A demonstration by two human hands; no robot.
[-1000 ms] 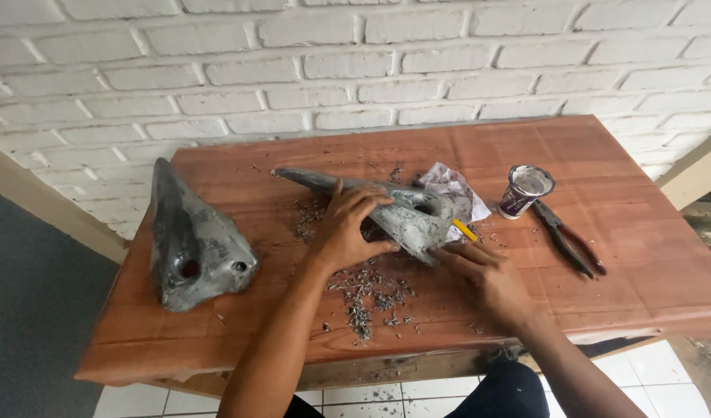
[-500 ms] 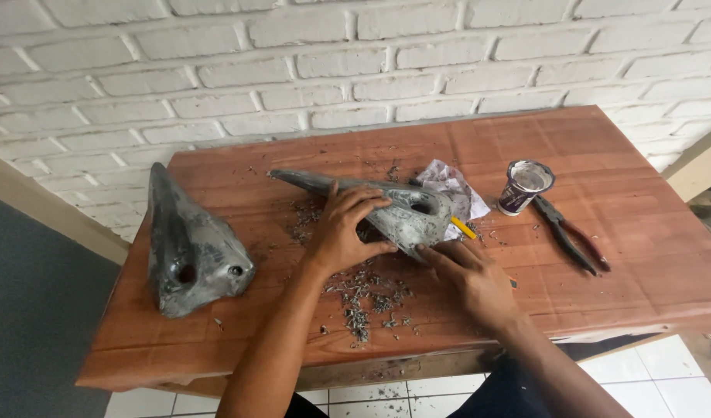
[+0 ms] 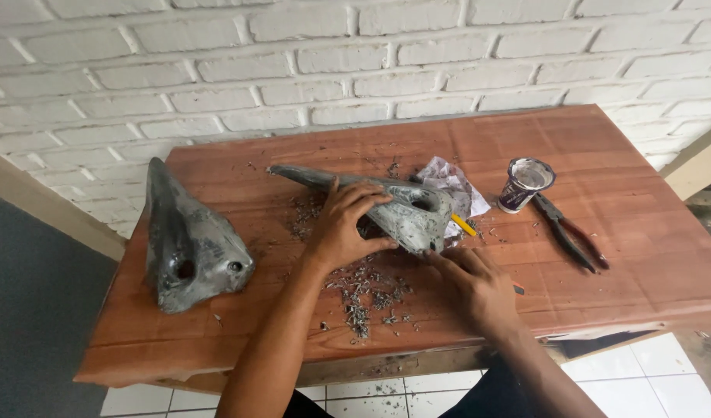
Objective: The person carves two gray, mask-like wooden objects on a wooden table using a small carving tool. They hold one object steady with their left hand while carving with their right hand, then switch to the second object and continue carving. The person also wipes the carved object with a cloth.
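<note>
Here, left hand (image 3: 348, 224) gripping grey casting (image 3: 402, 209), right hand (image 3: 475, 282) seemingly pinching tool, pliers (image 3: 568, 232) beside.

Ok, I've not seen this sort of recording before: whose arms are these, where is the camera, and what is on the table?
The camera sits on a person's head and looks down at their own two bare hands. The left hand grips a long grey-green carved piece with a pointed end. The right hand touches its lower edge; whether it holds a tool is hidden. On the reddish-brown wooden table also lie a second grey carved piece with holes, grey shavings, crumpled paper, a small open tin, dark pliers and a yellow stick. Behind it stands a white brick wall.
</note>
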